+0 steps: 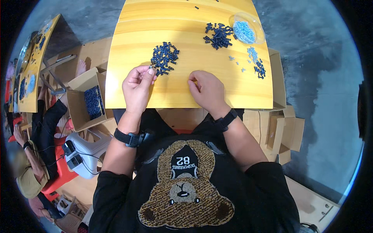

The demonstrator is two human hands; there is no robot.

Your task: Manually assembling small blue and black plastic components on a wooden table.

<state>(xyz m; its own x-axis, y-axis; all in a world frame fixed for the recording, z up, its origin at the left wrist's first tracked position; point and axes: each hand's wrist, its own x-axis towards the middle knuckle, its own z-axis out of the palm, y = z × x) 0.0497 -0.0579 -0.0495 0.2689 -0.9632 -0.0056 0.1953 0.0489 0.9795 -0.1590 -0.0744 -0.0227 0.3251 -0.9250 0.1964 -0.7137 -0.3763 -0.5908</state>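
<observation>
Our left grip [136, 83] pinches a small piece [150, 67] | black pile [164, 57] just beyond it | our right grip [210, 90] curls over the desk [130, 46]; we cannot tell if it holds anything | silver bits [244, 32] beyond it, rightward

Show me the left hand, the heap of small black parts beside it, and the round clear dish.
Left hand [136, 88]: head view, its middle.
Heap of small black parts [164, 56]: head view, its middle.
Round clear dish [259, 31]: head view, bare side near right rim.

This looks like a workshop: heaped black parts [165, 56], cardboard boxes [75, 110], another table [32, 102] (similarly strewn).
</observation>
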